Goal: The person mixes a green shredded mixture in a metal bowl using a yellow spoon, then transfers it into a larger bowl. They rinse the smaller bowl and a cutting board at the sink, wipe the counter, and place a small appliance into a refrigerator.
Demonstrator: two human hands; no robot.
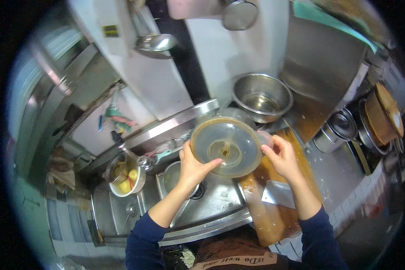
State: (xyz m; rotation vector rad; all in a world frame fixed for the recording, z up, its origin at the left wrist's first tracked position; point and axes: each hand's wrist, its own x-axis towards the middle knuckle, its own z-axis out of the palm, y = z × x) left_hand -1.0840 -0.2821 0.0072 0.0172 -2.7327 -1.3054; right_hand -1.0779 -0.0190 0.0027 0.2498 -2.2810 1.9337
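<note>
My left hand (pixel 196 168) grips the left rim of a round translucent plastic lid or shallow bowl (pixel 234 136), its thumb lying across the near face. At the opposite rim, my right hand (pixel 283 155) holds the same piece, thumb on the edge. A pinkish see-through part (pixel 265 137) shows by the right fingers; whether it belongs to the round piece I cannot tell. The piece is held above the right basin of a steel sink (pixel 219 202) and the edge of a wooden cutting board (pixel 265 219). Below my left forearm, a metal bowl (pixel 171 180) sits partly hidden in the sink.
A white pot (pixel 138 184) with pale yellow peeled pieces stands at the sink's left. A cleaver blade (pixel 278 194) lies on the board. Beyond are a steel basin (pixel 263 98), a lidded pot (pixel 335 135) to the right, a faucet (pixel 145 162) and a hanging ladle (pixel 157 42).
</note>
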